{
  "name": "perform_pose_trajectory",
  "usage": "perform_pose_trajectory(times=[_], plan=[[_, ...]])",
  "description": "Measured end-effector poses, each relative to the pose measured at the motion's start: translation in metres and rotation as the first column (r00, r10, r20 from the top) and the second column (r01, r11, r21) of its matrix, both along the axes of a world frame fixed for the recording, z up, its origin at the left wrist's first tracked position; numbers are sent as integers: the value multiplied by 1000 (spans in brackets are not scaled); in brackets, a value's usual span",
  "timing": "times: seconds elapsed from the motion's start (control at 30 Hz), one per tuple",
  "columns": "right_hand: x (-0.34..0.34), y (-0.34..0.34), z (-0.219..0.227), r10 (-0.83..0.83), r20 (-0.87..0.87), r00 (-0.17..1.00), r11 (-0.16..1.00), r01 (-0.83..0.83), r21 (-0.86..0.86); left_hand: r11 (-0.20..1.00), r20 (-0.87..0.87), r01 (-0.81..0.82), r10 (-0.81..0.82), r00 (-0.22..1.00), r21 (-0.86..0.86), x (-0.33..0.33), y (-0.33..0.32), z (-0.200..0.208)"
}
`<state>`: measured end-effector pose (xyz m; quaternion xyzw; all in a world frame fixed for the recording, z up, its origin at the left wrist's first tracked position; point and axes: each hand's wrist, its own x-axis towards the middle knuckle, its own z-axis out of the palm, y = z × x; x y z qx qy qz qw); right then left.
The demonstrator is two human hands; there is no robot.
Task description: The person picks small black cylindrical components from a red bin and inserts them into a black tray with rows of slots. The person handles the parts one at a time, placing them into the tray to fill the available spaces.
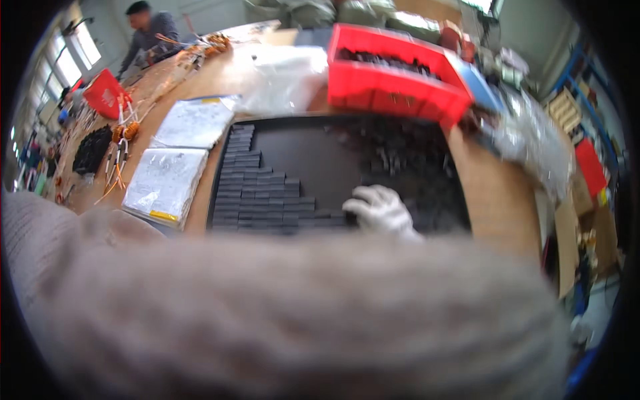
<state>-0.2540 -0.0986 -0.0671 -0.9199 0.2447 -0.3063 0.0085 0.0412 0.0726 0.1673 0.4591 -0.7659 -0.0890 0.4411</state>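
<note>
In a white glove, my right hand [381,212] reaches over a large black tray [293,147], its fingers bent down and to the left. The fingertips are at the right end of the nearest visible row of short black pieces [257,193]. Whatever is under them is too dark and small to make out. These pieces lie side by side in stepped rows along the tray's left side. Loose black pieces [393,160] are scattered over its right half. My left hand does not show; a blurred beige sleeve [300,313] fills the lower part of the view.
Behind the tray stands a red bin [400,93] holding black pieces. Left of it lie two clear bags [167,177], a black bundle [92,150] and orange-and-white wired parts [123,137]. Clear plastic [533,143] hangs at the right. A person [150,37] sits at the far left.
</note>
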Motion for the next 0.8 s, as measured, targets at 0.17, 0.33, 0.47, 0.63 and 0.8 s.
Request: perform_pose_trajectory(times=[0.17, 0.33, 0.47, 0.63, 0.8], plan=[[6, 12, 28, -6, -67, 998, 994, 13, 110, 996, -100, -32, 24, 995, -77, 0, -4, 18], [5, 15, 28, -116, 79, 990, 984, 104, 142, 987, -335, -102, 55, 941, -125, -13, -40, 4], [-2, -4, 48, -186, 278, 942, 982, 187, 23, 995, -109, -96, 92, 990, -33, -28, -100, -57], [-28, -41, 32, -388, 291, 874, 919, 392, 49, 954, 446, -17, -124, 886, 300, -43, -155, -160], [-47, -59, 17, -425, 218, 878, 902, 430, 29, 939, 626, -103, -133, 769, 327, -99, -168, -184]])
